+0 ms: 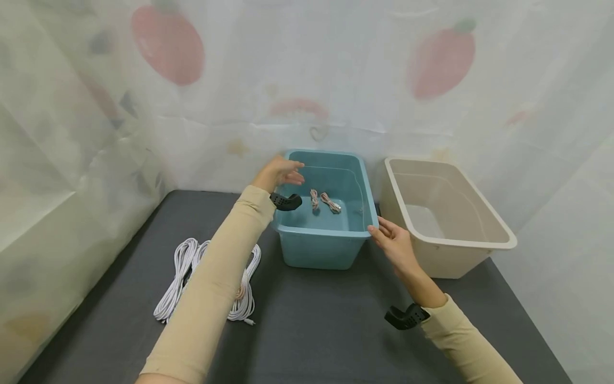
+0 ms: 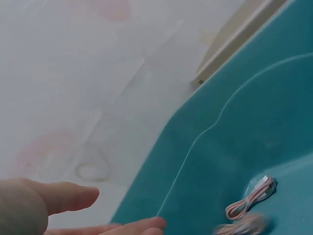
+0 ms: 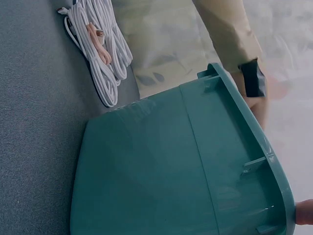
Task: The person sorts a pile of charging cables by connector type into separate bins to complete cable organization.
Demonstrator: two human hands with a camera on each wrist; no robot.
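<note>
A teal bin (image 1: 320,234) stands on the dark grey table (image 1: 312,330), with a beige bin (image 1: 446,218) just beside it on the right, and both hands are at the teal one. The left hand (image 1: 280,172) hovers over the bin's far left corner with its fingers straight and loosely spread, holding nothing; the left wrist view shows those fingers (image 2: 73,196) just above the inner wall, and whether they touch the rim cannot be told. The right hand (image 1: 395,245) is at the near right corner, fingers relaxed, with a fingertip (image 3: 304,211) against the rim's edge, not curled round it. Two small coiled pink cables (image 1: 323,201) lie on the bin floor, toward the far side. A bundle of white cables (image 1: 206,277) lies on the table to the left, near the left sleeve. The likely trouble: contact is light and at opposite corners (one hand perhaps not touching at all), so a push or lift could twist the bin, knock it against the beige bin, or tip it enough to slide the small cables into a corner.
</note>
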